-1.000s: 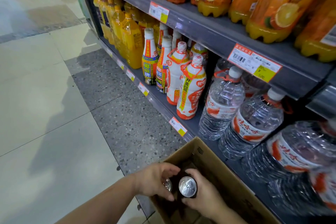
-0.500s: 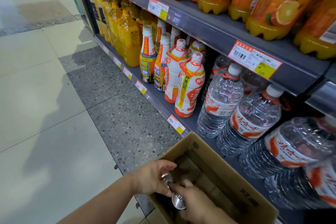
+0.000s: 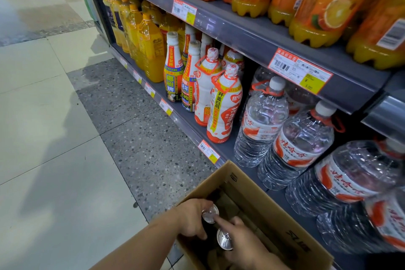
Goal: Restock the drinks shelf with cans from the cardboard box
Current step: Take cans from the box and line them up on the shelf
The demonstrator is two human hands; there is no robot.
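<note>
The floor [image 3: 54, 160] is pale tile, with a band of grey speckled stone running along the foot of the grey shelf [image 3: 197, 131]; price tags line the shelf edges; orange juice bottles [image 3: 151, 48], white-and-red bottles [image 3: 225, 103] and large water bottles [image 3: 260, 123] stand on the lower level, more orange bottles above. An open cardboard box [image 3: 269, 210] sits at the shelf's foot; both hands reach inside it. The left hand [image 3: 192, 217] has its grip curled round a dark can [image 3: 210, 213]; the right hand [image 3: 245, 241] holds a second can [image 3: 224, 239], forefinger touching the first can's silver top.
</note>
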